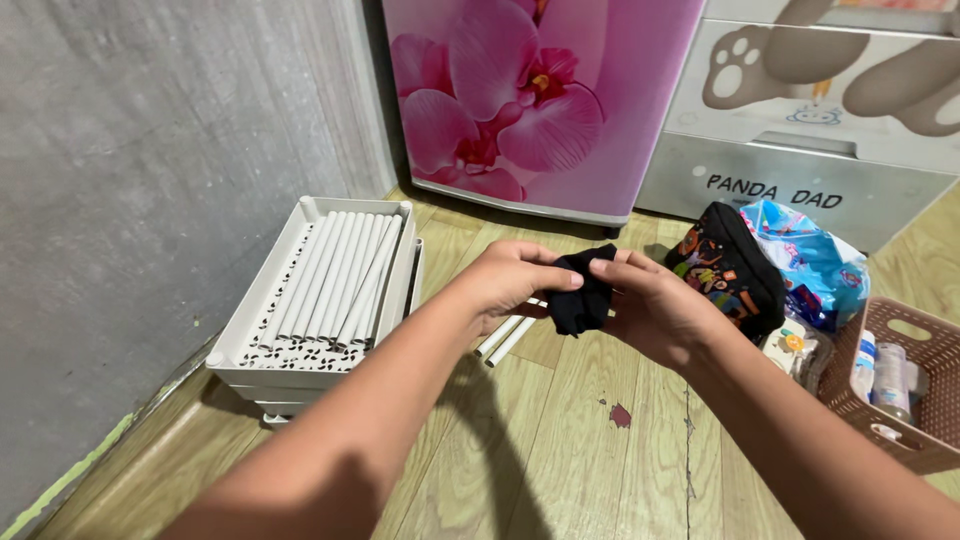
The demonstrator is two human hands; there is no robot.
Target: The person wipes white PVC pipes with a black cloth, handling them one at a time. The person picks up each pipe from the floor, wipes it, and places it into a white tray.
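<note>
above the pale wood-plank floor (560,440), both bare hands meeting at mid-frame around a small crumpled black cloth (580,295). left hand (510,280) closed on the cloth's left edge, thumb laid across the top, fingers curled beneath. right hand (655,305) clamped on the cloth's right side, fingertips (605,266) pinching the upper fold, palm turned partly toward the camera. cloth bunched between the two grips, held clear of the floor, hanging a little below the knuckles.

just under the left hand, two loose white plastic tubes (505,338) lying side by side on the planks, angled toward the lower left, partly hidden by the wrist. further left, against the grey concrete wall (150,200), a stack of white perforated plastic trays (300,375), the top one filled with a row of white tubes (340,275) laid parallel.

right of the hands, a black pouch with colourful cartoon print (730,270) resting on the floor, touching a crinkled blue printed plastic bag (810,255) behind it. at the far right edge, a brown woven-look plastic basket (935,345) holding small clear bottles (885,375). near the middle of the floor, a small dark red spot (620,415). at the back, a pink cabinet front with a large orchid picture (530,100), and beside it a white drawer unit with paw-print pictures (830,110).
</note>
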